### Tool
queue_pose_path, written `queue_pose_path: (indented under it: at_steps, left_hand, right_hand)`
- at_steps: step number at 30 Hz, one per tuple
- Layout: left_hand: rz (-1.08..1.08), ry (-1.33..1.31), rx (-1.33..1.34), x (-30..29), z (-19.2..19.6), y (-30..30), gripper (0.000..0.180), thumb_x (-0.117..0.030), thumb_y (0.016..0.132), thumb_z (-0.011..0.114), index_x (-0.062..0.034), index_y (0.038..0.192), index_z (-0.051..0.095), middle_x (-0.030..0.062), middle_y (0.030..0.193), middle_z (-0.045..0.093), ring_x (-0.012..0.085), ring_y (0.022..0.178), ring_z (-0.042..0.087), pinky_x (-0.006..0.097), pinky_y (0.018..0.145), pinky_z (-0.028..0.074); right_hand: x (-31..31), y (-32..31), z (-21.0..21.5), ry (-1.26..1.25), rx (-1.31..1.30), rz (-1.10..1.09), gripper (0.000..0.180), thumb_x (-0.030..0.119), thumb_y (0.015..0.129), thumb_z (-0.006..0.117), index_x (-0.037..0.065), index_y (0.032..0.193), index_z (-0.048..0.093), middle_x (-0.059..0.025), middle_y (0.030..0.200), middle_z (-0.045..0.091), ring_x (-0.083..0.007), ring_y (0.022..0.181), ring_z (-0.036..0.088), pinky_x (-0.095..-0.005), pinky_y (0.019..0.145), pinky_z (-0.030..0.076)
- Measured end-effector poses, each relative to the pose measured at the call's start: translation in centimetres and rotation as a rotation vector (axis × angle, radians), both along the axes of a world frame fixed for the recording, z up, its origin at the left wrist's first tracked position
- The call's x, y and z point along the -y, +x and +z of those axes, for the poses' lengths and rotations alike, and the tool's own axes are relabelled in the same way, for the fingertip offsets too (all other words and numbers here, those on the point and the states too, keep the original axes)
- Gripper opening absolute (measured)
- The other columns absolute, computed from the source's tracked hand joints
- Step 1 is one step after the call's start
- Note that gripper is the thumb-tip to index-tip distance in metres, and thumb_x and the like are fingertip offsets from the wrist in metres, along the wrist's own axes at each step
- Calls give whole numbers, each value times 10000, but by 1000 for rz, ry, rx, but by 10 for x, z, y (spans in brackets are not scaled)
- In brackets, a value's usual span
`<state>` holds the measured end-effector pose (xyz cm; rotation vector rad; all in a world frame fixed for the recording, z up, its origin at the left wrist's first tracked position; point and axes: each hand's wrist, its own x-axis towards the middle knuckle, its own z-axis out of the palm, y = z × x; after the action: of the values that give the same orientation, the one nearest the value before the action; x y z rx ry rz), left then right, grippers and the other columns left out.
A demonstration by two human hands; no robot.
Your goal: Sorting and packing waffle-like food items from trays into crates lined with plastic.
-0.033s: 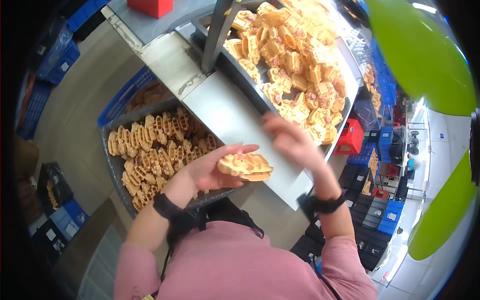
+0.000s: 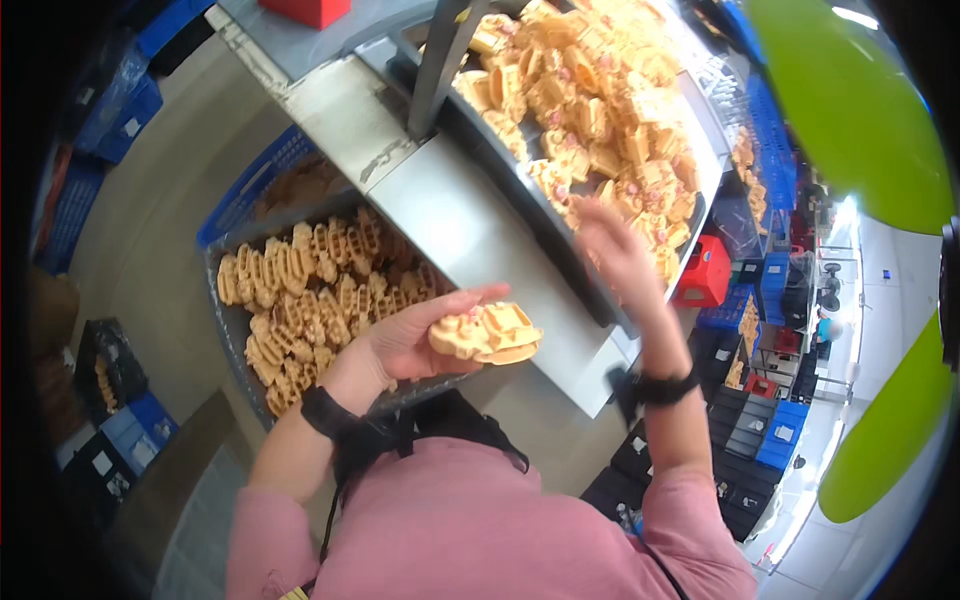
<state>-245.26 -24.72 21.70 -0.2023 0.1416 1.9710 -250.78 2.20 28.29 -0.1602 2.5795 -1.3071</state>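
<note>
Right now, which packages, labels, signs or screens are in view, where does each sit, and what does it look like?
No signs or screens show.
White labels: small pale rectangles on the stacked blue crates at upper left.
More white labels: on the blue crates at lower left, beside a dark crate.
Red box: on the grey counter at the top edge, plain-sided.
Red crate: on the floor at right, among stacked blue crates.

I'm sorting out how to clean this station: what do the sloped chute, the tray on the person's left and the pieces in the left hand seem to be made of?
The sloped chute looks like brushed stainless steel: grey with a dull sheen. The tray seems dark metal, though plastic is possible. The pieces in the left hand look like baked waffle: golden, matte, with a grid pattern.
</note>
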Motion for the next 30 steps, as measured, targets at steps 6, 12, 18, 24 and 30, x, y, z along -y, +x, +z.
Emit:
queue_pose_path:
  at_steps: [6,12,18,24,30]
  left_hand:
    - [269,48,-84,31,-5,5,622,-113,854,601,-106,1403,308,135,1323,437,247,1185,492,415,995,432]
    - [444,-98,82,55,-19,23,544,-188,856,645,-75,1330,404,76,1248,515,186,1136,524,314,970,451]
    - [436,-287,-142,78,-15,27,681,-362,825,661,-80,1372,370,87,1208,533,185,1059,563,325,817,535]
    - [358,-259,-71,86,-14,30,411,-324,885,615,-55,1184,529,62,1058,619,146,944,621,306,819,538]
    - [393,-270,-21,93,-18,45,413,-338,879,620,-68,1182,542,55,1068,618,152,951,616,303,824,528]
  right_hand:
    - [-90,-53,-54,646,319,-323,694,405,762,699,-78,1212,487,-221,1019,615,-274,904,626,-349,777,484]
    - [-90,-29,-52,289,-103,-462,544,251,817,679,-15,1238,459,-154,1000,600,-172,847,603,-276,724,491]
    - [16,12,38,-121,93,-189,433,109,892,579,44,1265,370,-156,1041,589,-185,930,604,-287,778,506]
    - [110,14,36,-64,403,266,340,219,878,627,46,1150,519,-99,915,636,-142,821,611,-270,699,504]
    - [127,9,22,104,431,406,343,335,892,604,68,1108,607,-70,855,648,-116,803,598,-262,710,486]
